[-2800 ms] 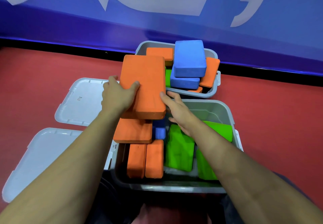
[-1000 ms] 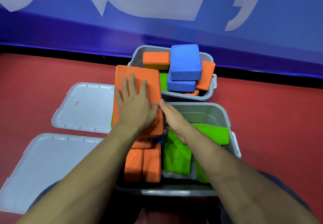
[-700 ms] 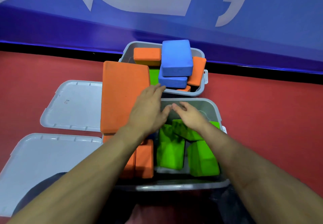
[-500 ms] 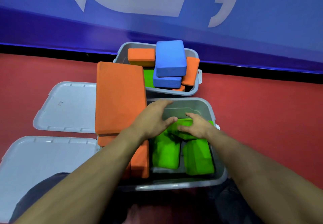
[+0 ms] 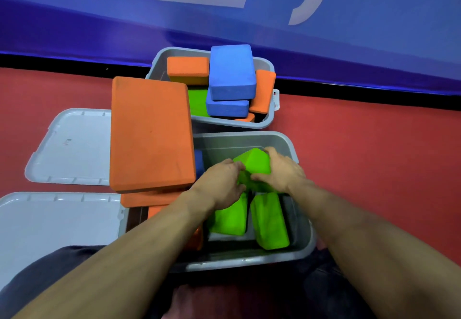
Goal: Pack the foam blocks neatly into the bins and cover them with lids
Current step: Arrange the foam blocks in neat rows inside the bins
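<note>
As both hands (image 5: pixel 252 176) seemingly grip green block (image 5: pixel 255 163)

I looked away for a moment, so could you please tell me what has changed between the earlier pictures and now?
The left hand let go of the large orange block, which now lies flat on the orange stack at the near bin's left side. Both hands moved right; the left and the right hand now grip a tilted green block. The far bin and both lids are unchanged.
</note>
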The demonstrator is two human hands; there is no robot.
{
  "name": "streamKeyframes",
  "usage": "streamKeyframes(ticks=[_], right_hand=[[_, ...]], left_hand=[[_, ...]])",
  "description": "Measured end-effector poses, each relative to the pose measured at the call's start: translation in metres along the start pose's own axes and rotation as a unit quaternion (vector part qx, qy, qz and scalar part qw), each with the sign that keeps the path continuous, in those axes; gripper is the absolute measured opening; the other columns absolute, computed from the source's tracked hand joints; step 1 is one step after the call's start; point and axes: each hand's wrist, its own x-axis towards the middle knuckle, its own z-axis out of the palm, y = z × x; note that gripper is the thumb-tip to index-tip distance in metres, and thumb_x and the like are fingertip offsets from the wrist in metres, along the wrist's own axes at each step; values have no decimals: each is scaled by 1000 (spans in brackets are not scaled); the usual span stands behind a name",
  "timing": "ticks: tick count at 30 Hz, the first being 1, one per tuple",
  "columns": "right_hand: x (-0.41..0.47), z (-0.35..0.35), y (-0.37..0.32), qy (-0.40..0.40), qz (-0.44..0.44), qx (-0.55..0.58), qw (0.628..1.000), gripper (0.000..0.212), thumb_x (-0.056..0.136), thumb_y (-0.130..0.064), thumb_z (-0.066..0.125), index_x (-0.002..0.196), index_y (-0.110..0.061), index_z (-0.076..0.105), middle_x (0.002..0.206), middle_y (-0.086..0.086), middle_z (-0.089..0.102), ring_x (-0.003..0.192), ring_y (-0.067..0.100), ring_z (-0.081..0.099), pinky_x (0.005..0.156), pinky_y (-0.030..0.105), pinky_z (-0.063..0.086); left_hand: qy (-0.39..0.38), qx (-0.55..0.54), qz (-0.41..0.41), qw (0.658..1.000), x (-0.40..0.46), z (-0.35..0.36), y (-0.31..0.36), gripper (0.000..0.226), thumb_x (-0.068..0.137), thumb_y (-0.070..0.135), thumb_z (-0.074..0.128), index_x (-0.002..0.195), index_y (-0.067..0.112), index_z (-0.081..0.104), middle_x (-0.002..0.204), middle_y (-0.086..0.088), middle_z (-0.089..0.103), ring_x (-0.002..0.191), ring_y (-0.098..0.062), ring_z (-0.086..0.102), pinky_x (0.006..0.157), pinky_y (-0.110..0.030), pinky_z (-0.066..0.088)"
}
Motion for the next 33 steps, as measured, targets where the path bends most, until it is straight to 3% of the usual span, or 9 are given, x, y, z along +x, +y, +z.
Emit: streamKeyframes(ticks=[5, 10, 15, 19, 23, 28, 33], right_hand=[[7, -16, -16, 24, 41, 23, 999, 81, 72, -76, 70, 128, -27, 40, 118, 10, 68, 111, 33, 64, 76, 39, 45], [6, -40, -19, 69, 67, 82, 992, 85, 70, -78, 70, 136, -29, 46, 128, 7, 65, 119, 33, 61, 88, 41, 47], [1, -51, -14, 108, 138, 84, 981, 87, 68, -82, 69, 124, -19, 46, 119, 14, 67, 114, 38, 63, 83, 43, 45], [2, -47, -17, 125, 191, 91, 969, 101, 69, -85, 65, 134, -11, 39, 123, 19, 66, 117, 41, 61, 88, 45, 45], [12, -50, -16, 128, 194, 85, 969, 100, 70, -86, 62, 133, -11, 42, 123, 18, 66, 116, 41, 61, 84, 44, 43], [27, -46, -15, 119, 181, 71, 974, 96, 70, -85, 63, 129, -12, 43, 121, 18, 66, 115, 40, 61, 79, 42, 39], [37, -37, -6, 115, 193, 110, 968, 93, 72, -83, 64, 129, -14, 39, 121, 17, 65, 115, 39, 61, 78, 42, 40]], left_hand=[[-31, 2, -48, 998, 3, 11, -2, 52, 94, 34, 63, 142, 16, 52, 139, -12, 56, 128, -29, 54, 105, -35, 43], [-63, 12, -64, 996, 2, 20, -7, 54, 94, 33, 63, 143, 15, 50, 138, -13, 59, 128, -29, 54, 102, -34, 44], [-89, 14, -76, 993, 5, 26, -4, 53, 96, 35, 62, 143, 14, 50, 138, -13, 58, 130, -30, 52, 102, -35, 44], [-86, 6, -81, 993, 6, 33, -1, 50, 97, 36, 60, 141, 13, 51, 137, -13, 59, 129, -30, 53, 102, -36, 44], [-78, -47, -123, 988, 8, 49, -10, 54, 97, 37, 59, 144, 13, 48, 144, -14, 54, 132, -30, 51, 106, -34, 43], [-50, -209, -271, 938, 39, 88, -39, 67, 97, 38, 61, 148, 2, 37, 146, -19, 51, 131, -33, 53, 105, -33, 44], [-40, -272, -380, 883, 57, 143, -63, 72, 95, 42, 63, 147, 2, 34, 151, -23, 41, 140, -38, 40, 112, -35, 36]])
